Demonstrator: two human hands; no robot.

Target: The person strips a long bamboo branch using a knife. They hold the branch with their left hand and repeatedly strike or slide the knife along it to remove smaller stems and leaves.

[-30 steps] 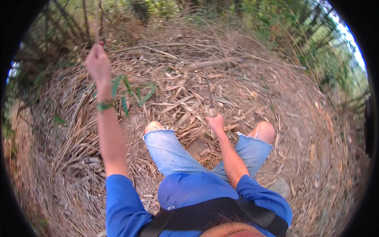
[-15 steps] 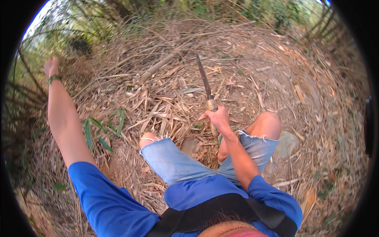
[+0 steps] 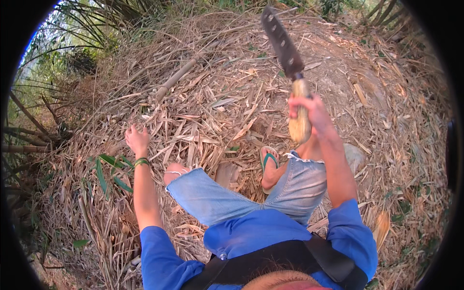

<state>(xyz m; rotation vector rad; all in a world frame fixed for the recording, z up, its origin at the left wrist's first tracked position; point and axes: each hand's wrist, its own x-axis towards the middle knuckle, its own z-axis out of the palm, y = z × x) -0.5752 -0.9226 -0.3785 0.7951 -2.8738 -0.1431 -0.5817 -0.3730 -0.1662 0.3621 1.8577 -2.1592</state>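
Observation:
My right hand (image 3: pixel 316 113) is wrapped round the pale wooden handle of a machete (image 3: pixel 282 46), raised in front of my right knee. Its dark, broad blade has several holes or light marks along it and points up and away, slightly left. Out to the left, my left hand (image 3: pixel 137 139) hangs over the dry litter with its fingers apart and nothing visible in them. Green leaves (image 3: pixel 112 166) lie just below that hand, close to the wrist with its green band.
Dry bamboo leaves and sheaths (image 3: pixel 193 130) cover the ground. A cut bamboo pole (image 3: pixel 179 79) lies ahead, among thin branches. Stalks and dark stems (image 3: pixel 29 137) crowd the left side. My sandalled foot (image 3: pixel 270 166) and a grey stone (image 3: pixel 355 159) are near my right knee.
My left hand has come back from far out at the upper left, nearer my left knee. The machete in my right hand has risen and moved right, its blade's broad side now showing.

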